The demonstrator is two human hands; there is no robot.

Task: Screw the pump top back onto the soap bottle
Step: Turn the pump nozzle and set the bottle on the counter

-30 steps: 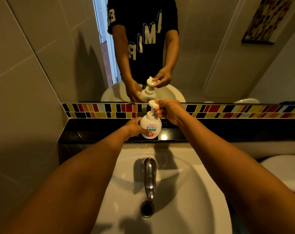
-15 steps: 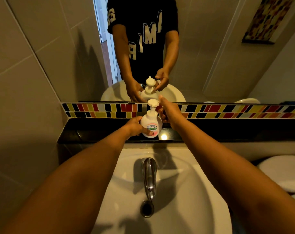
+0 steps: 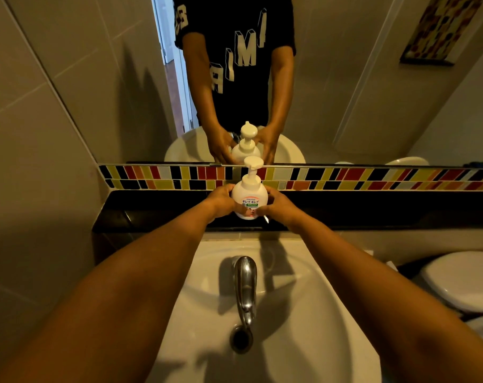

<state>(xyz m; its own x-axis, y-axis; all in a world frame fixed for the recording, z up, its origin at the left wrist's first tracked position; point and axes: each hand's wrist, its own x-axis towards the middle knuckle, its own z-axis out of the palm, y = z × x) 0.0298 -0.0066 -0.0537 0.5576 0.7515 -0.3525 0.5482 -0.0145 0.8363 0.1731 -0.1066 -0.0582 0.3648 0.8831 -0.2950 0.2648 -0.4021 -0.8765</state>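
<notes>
A round white soap bottle point(image 3: 248, 193) with a pink and green label stands upright on the black ledge point(image 3: 372, 208) behind the sink. Its white pump top point(image 3: 253, 163) sits on the bottle's neck, nozzle pointing towards me. My left hand point(image 3: 220, 199) wraps the bottle's left side. My right hand point(image 3: 278, 203) cups its right side, fingers against the lower body. Neither hand touches the pump top.
A white basin point(image 3: 303, 313) with a chrome tap point(image 3: 245, 288) and drain lies below the ledge. A mirror above a strip of coloured tiles point(image 3: 372, 178) reflects the bottle and a person's arms. A white toilet lid point(image 3: 464, 280) sits at the right. Tiled wall closes the left.
My right hand has let go of the pump top and dropped to the bottle's right side. The bottle has settled lower onto the ledge, held between both hands.
</notes>
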